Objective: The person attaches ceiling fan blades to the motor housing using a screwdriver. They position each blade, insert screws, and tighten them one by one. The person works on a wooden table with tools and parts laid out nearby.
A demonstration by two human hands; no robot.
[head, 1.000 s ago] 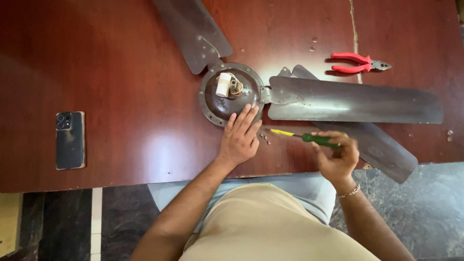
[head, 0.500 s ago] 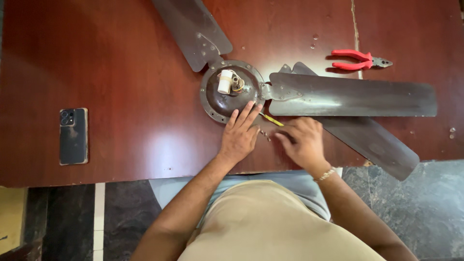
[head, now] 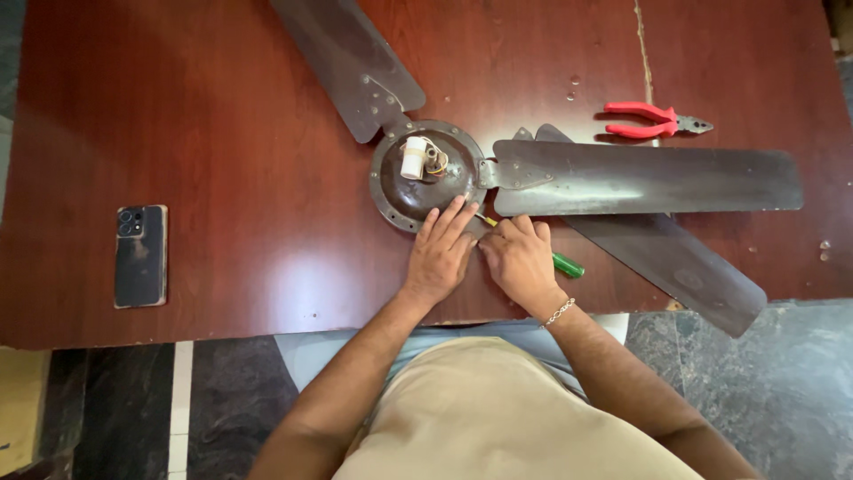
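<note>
At the near rim of the round dark metal fan motor housing (head: 428, 176), the left hand (head: 438, 256) lies flat, fingers spread and touching the rim. Just beside it, the right hand (head: 520, 260) is closed around a green-handled screwdriver (head: 567, 265), its yellow shank angled toward the housing. Three dark brown fan blades (head: 649, 178) radiate across the reddish-brown wooden table (head: 222, 133). Red-handled pliers (head: 653, 119) lie beyond the blades; a dark smartphone (head: 140, 256) rests well apart, left.

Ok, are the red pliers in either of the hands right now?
No: the red pliers lie alone on the table past the fan blade, while the right hand holds a green-handled screwdriver.
</note>
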